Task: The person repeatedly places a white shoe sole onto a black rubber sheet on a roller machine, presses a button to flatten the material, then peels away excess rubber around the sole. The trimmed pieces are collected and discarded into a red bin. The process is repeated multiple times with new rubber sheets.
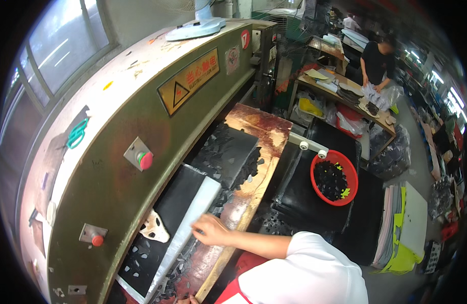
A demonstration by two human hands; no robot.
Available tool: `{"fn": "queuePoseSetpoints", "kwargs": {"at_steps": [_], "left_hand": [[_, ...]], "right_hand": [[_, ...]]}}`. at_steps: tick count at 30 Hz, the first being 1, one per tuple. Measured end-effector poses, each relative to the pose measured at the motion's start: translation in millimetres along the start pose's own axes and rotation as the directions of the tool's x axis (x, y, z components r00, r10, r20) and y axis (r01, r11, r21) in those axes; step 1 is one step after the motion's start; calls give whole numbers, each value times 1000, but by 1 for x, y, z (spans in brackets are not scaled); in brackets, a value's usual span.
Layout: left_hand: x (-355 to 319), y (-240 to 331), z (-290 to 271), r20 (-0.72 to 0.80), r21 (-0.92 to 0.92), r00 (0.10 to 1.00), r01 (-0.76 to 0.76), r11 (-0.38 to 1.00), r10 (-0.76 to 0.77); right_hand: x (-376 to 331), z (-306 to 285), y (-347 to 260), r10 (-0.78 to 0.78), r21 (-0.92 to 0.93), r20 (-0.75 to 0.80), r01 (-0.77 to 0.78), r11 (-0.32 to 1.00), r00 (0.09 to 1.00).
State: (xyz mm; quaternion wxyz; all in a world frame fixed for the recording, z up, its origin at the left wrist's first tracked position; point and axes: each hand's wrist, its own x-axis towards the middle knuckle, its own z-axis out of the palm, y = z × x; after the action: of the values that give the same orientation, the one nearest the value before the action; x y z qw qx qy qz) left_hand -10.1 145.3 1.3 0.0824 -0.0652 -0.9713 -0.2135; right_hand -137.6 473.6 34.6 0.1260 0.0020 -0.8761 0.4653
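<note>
My right hand (209,230) reaches left from a white sleeve, and its fingers curl over the edge of a long white cutting board (195,213) on the bed of an olive-green press (112,167). A black sheet (180,195) lies on the board, with a cream-coloured cutting die (155,228) on it. Only the fingertips of my left hand (187,300) show at the bottom edge, near black scraps. Further along the bed lies another black sheet (228,152), full of cut-out holes.
Two red buttons (146,160) (97,240) sit on the press front. A red basket (335,177) of black cut pieces stands on black sheets to the right. Stacked coloured sheets (401,223) lie further right. A person in black (378,61) works at a far table.
</note>
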Motion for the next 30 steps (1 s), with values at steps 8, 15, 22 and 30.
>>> {"fn": "queuePoseSetpoints", "kwargs": {"at_steps": [8,15,22,30], "left_hand": [[29,28,-24,-237,-30,967,93,995,-98],[12,33,-37,42,214,999,20,977,-30],[-24,26,-45,61,239,998,6,971,-21],[-16,21,-42,60,234,998,3,972,-18]], "right_hand": [[7,55,-52,-84,-157,226,122,980,971],[-48,34,-58,-1,29,84,-2,1000,996],[-59,-40,-66,134,752,167,-214,623,977],[-55,-66,-48,93,386,90,-121,914,992]]}}
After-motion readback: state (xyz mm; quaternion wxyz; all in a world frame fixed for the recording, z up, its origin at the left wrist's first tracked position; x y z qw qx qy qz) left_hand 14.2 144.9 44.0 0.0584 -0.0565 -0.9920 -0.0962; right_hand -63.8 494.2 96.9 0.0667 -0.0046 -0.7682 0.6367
